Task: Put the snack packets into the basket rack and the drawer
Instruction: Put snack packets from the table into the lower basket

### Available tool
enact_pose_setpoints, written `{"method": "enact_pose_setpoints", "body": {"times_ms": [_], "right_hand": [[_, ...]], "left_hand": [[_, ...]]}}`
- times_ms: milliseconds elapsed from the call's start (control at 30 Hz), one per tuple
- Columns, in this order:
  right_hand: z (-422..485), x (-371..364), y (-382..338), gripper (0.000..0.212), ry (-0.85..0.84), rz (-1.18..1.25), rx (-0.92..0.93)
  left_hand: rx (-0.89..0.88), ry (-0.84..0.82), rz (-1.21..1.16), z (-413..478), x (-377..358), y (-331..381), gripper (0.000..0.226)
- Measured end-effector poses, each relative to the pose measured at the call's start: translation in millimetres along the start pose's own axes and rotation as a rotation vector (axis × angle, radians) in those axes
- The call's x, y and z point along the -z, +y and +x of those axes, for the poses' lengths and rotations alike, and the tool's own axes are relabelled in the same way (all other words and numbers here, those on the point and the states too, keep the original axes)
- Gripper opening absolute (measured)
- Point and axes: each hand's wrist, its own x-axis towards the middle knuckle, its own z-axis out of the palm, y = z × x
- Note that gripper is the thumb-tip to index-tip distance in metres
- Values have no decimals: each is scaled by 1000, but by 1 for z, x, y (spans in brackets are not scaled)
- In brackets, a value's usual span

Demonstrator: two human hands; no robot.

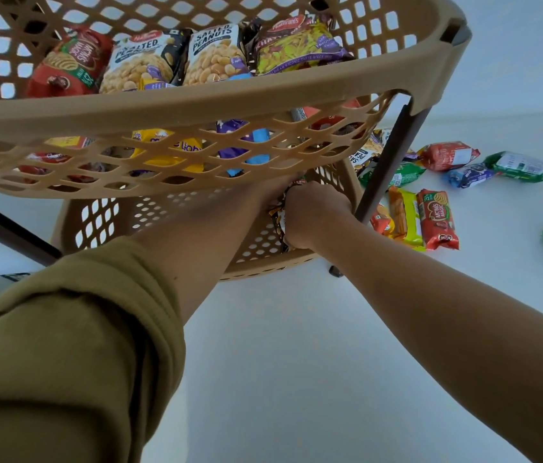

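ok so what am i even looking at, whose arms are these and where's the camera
No machine here: a person works with bare hands, and the one camera sits on their head, looking down. The basket rack has a tan upper basket already holding packets, such as salted peanuts. The right hand grips a dark packet at the lower basket. The left arm, in an olive sleeve, reaches under the upper basket, which hides its hand. More packets lie on the white surface to the right.

Right hand [315,215], reaching from 4 o'clock on bare forearm [430,295], fingers curled round dark brown foil snack packet [276,218]; olive-sleeved left forearm [203,235] from 8 o'clock, left hand hidden
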Motion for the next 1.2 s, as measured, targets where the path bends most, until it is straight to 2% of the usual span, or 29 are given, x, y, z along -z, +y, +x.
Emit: {"method": "enact_pose_setpoints", "body": {"times_ms": [167,267,433,500,567,633,767,833,933,1033,1200], "right_hand": [[-1,1,-2,24,31,-43,-4],[-3,2,-3,20,36,-68,-11],[-13,8,-6,17,117,-69,2],[-19,10,-7,15,164,-41,9],[-29,12,-8,17,248,6,23],[-44,11,-6,20,361,66,82],[-93,0,4,25,497,91,227],[-120,-10,13,25,542,124,266],[-159,-27,31,22,613,209,272],[-190,-41,50,22,570,245,195],[-218,-55,85,24,481,228,30]], "left_hand": [[57,-30,-64,-2,4,0,47],[36,35,12,-3,8,1,41],[141,-111,-19,-24,21,6,44],[128,-79,-14,-32,25,9,44],[110,0,42,-45,26,13,35],[-19,89,79,-59,25,12,19],[-381,316,355,-110,27,-12,16],[-506,419,287,-137,22,-26,16],[-705,592,88,-185,1,-41,31],[-820,573,107,-220,-26,-57,28],[-753,493,179,-239,-74,-72,33]]}}
